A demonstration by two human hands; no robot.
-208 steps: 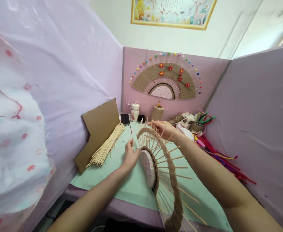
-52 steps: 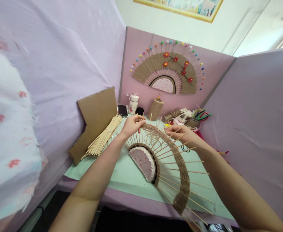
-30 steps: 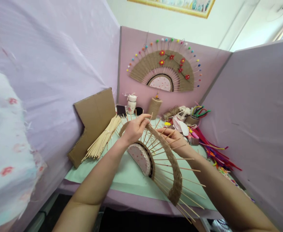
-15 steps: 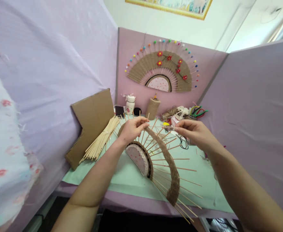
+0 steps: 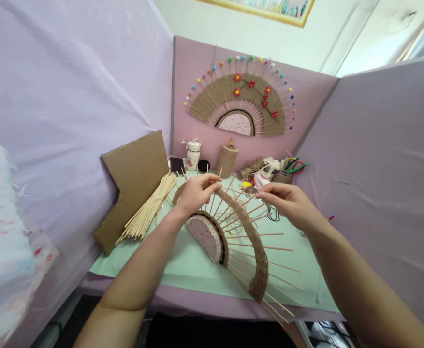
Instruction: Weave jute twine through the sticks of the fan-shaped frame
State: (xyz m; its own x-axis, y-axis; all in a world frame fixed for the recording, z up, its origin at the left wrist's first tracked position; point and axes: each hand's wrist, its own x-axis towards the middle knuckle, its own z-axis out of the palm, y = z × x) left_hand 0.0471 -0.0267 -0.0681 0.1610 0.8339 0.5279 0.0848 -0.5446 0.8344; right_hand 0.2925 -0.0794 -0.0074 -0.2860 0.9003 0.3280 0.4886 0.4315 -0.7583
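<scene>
A half-round fan frame [image 5: 257, 241] of thin sticks with a woven brown twine band stands tilted over the table. At its centre is a pink dotted half disc [image 5: 205, 234] with lace and a dark braid. My left hand [image 5: 200, 192] pinches the top of the frame, at the sticks and the band's upper edge. To the right, my right hand [image 5: 282, 197] is closed with thumb and fingertips on a thin twine, which runs across to my left hand.
A bundle of sticks [image 5: 148, 208] leans by folded cardboard [image 5: 135, 179] on the left. Behind are a white bottle [image 5: 193, 155], a twine spool [image 5: 227, 162] and a cup of pipe cleaners [image 5: 283, 176]. A finished fan [image 5: 241, 104] hangs on the pink back panel [image 5: 181, 63].
The view has shifted slightly. My right hand has moved a little lower relative to the fan, still pinching the twine. My left hand keeps its hold on the frame.
</scene>
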